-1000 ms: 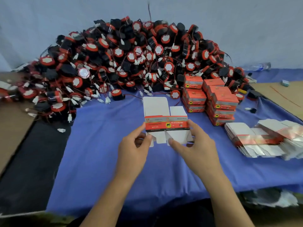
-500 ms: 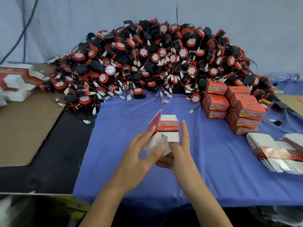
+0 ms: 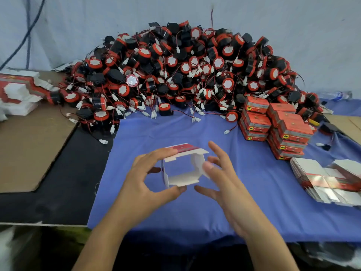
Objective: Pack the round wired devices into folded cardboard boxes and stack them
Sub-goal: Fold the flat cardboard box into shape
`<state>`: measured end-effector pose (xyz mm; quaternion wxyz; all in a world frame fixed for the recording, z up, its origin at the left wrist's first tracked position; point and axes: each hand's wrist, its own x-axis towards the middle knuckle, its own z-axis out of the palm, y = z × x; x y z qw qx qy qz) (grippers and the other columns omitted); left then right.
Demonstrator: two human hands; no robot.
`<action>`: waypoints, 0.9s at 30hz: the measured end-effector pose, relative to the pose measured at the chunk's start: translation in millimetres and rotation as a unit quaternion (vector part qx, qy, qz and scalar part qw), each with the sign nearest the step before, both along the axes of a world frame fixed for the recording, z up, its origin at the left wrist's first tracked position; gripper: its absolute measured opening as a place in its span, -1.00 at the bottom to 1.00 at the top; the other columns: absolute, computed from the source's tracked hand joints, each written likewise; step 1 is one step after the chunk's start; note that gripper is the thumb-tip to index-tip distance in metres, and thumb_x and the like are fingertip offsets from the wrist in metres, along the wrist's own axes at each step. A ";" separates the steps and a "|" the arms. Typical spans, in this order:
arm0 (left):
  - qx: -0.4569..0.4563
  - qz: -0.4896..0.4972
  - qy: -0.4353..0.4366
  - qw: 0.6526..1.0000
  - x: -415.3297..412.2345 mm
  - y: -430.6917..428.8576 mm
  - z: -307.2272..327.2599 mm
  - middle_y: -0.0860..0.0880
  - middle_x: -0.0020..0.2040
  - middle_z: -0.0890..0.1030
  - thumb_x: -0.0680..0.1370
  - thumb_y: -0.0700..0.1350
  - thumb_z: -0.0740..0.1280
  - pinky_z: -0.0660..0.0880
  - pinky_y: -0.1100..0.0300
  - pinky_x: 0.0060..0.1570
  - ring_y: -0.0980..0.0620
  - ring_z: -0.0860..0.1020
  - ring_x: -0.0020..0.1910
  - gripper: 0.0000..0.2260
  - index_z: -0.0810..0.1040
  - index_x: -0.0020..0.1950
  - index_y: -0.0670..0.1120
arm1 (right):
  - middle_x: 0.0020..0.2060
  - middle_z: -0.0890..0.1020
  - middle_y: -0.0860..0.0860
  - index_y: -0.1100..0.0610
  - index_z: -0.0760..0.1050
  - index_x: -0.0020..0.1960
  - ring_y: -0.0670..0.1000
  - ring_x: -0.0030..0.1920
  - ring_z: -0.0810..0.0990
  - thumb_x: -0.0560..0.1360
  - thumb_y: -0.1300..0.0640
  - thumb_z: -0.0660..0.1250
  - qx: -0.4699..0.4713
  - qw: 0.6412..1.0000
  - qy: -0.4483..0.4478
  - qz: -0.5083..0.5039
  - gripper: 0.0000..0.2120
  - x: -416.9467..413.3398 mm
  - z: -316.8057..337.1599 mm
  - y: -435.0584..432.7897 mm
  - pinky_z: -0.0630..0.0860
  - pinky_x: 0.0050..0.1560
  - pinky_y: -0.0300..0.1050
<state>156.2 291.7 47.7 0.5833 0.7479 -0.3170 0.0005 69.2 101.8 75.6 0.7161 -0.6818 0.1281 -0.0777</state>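
A small cardboard box, white inside with a red printed top, is opened into a square tube above the blue cloth. My left hand grips its left side, fingers on top and thumb under the bottom edge. My right hand touches the right flap with spread fingers. A big heap of round red-and-black wired devices rises behind. Packed red boxes are stacked at the right.
Flat unfolded box blanks lie fanned at the right edge, and more blanks sit at the far left on brown cardboard. A black strip runs left of the cloth. A grey wall stands behind.
The flat blank held upright in both hands has been squeezed open into a square tube and turned so its open end faces me. The view has shifted left.
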 end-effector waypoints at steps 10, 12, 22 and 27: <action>0.065 -0.080 -0.035 0.994 4.3 22.6 17.4 0.26 0.44 0.46 0.27 0.15 0.63 0.44 0.29 0.32 0.05 0.37 0.50 -0.26 0.48 0.42 0.31 | 0.18 0.71 0.00 -0.05 0.65 0.25 0.00 0.07 0.67 0.50 0.04 0.45 0.067 0.993 0.025 0.095 -0.68 4.8 7.6 -4.2 0.62 -0.01 -0.10; 0.060 -0.085 -0.017 0.994 5.6 26.4 19.3 0.27 0.42 0.47 0.25 0.19 0.64 0.41 0.36 0.30 0.11 0.40 0.47 -0.25 0.49 0.41 0.32 | 0.13 0.72 -0.01 -0.06 0.66 0.23 -0.04 -0.01 0.67 0.52 0.05 0.46 0.051 0.994 0.022 0.098 -0.71 4.9 7.1 -1.4 0.64 -0.02 -0.11; 0.005 -0.091 0.027 0.995 2.5 31.0 24.8 0.14 0.34 0.59 0.30 0.21 0.61 0.47 0.37 0.21 0.06 0.50 0.39 -0.39 0.58 0.33 0.29 | 0.12 0.70 0.04 -0.01 0.66 0.17 0.02 -0.06 0.64 0.64 0.19 0.36 0.001 0.997 0.022 0.070 -0.81 6.2 11.9 5.4 0.61 -0.12 -0.11; -0.007 -0.083 0.031 0.996 -0.5 23.5 18.6 0.18 0.37 0.57 0.14 0.37 0.61 0.44 0.36 0.25 0.03 0.48 0.40 -0.25 0.57 0.32 0.34 | 0.00 0.73 0.04 -0.09 0.68 0.09 -0.02 -0.14 0.65 0.63 0.17 0.37 -0.037 0.999 0.008 0.035 -0.81 5.9 13.8 9.3 0.56 -0.17 -0.09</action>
